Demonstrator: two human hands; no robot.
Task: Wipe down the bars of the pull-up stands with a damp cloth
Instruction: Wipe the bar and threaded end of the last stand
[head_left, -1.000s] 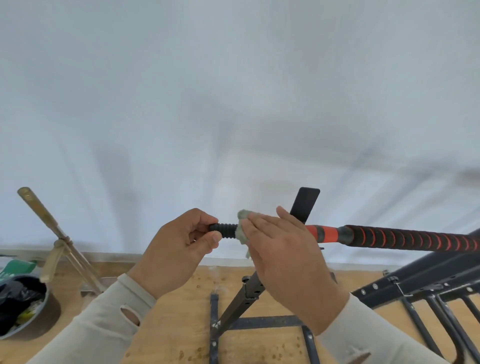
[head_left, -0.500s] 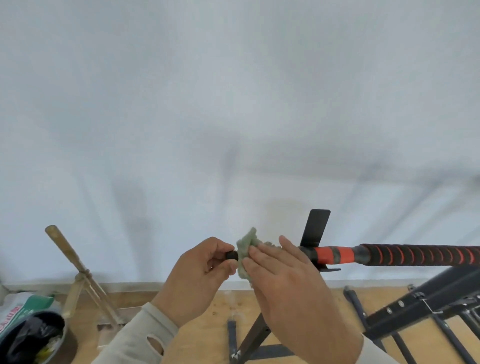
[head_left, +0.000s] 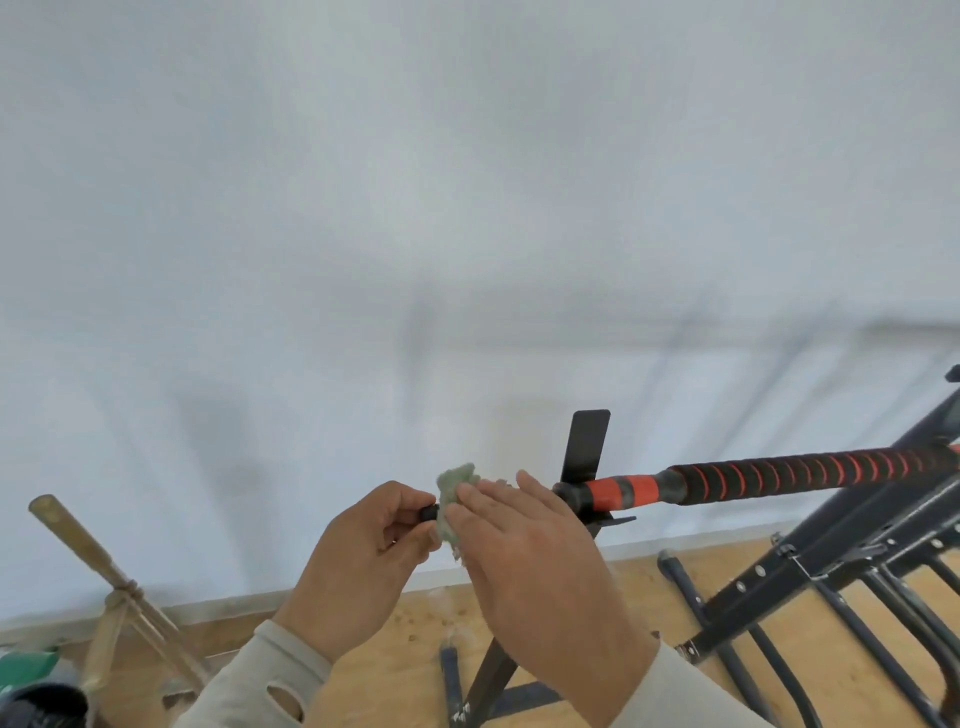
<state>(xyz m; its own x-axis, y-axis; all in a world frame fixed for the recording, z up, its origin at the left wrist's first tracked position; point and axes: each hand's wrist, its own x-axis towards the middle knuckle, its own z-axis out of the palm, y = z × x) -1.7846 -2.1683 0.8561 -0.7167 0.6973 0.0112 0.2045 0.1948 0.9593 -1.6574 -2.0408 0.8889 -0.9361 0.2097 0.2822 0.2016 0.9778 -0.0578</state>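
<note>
A pull-up bar (head_left: 779, 478) with a black and red spiral grip and a solid red band runs from the right edge to the middle. My left hand (head_left: 363, 561) pinches the bar's black left end (head_left: 429, 513). My right hand (head_left: 524, 566) wraps a pale green cloth (head_left: 453, 486) around the bar just right of that end. The cloth sticks up between the two hands. The bar under my right hand is hidden.
A black upright plate (head_left: 587, 447) stands behind the bar. Black frame tubes (head_left: 810, 566) of the stand fill the lower right. A wooden-handled tool (head_left: 98, 566) leans on the white wall at left, above a dark bucket (head_left: 41, 706). Below lies a wooden floor (head_left: 405, 654).
The view has tilted up, so hands and bar sit lower in frame. My right hand with the cloth has slid left to the bar's end, now almost touching my left hand.
</note>
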